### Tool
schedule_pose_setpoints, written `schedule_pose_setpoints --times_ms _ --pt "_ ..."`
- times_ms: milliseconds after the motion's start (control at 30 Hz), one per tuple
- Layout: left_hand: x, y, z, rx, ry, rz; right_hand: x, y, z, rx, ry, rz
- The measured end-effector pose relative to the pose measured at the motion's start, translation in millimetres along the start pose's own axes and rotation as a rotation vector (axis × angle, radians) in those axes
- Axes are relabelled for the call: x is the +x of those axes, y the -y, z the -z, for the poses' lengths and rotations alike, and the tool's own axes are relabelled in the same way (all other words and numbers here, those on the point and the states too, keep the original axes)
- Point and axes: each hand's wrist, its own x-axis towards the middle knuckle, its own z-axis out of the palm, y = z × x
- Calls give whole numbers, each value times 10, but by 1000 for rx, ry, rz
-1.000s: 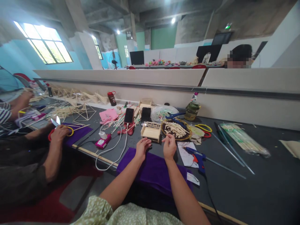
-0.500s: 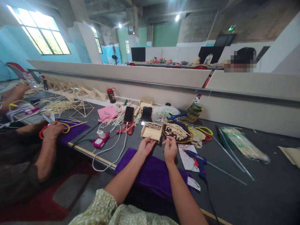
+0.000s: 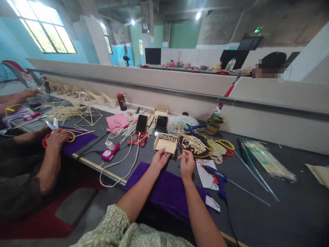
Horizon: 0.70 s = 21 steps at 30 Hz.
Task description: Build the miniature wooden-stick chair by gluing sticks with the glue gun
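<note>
My left hand [image 3: 160, 159] grips the near edge of a small wooden model [image 3: 166, 143], a tray-like platform with lattice railings built of thin sticks. Its fingers reach under the model and the thumb lies at the front. Just to the right, my right hand [image 3: 186, 162] is closed with fingertips pinched together; whatever may be between them is too small to make out. Behind that hand stands a round basket [image 3: 182, 149] of cut sticks and small wooden bits. A blue glue gun [image 3: 217, 177] lies right of my right hand, partly over a sheet of paper [image 3: 202, 174].
A folded purple cloth [image 3: 159, 192] lies under my forearms. Two phones, one a dark phone [image 3: 141, 124], and a pink power strip [image 3: 110, 152] with white cable sit nearby. Yellow-and-red scissors [image 3: 226, 144] and bagged sticks [image 3: 268, 159] are rightward. At left, a co-worker's hand [image 3: 58, 139] holds scissors.
The camera view has shifted slightly. My left hand and the model have barely moved, and my right hand keeps its pinched pose beside it.
</note>
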Motion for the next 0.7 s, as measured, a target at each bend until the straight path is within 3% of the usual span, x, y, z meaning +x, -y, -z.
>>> schedule_pose_setpoints --times_ms 700 --pt "-151 -166 -74 35 43 -60 -1 21 5 -9 5 1"
